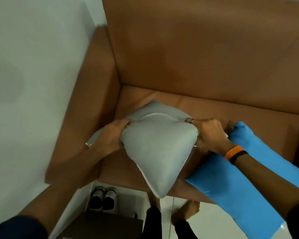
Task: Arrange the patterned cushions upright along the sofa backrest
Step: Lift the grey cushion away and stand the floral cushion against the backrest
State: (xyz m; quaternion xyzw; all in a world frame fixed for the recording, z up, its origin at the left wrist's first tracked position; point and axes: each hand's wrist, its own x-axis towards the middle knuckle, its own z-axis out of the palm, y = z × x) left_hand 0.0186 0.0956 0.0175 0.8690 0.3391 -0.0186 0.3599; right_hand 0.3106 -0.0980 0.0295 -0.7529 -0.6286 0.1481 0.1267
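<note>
A pair of shoes sits on the floor beside the brown sofa. The left hand and right hand each clamp a side of the grey cushion above the seat; a blue cushion lies just right.

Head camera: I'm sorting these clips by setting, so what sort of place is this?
Most likely a living room in a home. A tan sofa sits in a corner against a white wall, both hands grip a grey cushion over the seat, and slip-on shoes sit on the floor.
</note>
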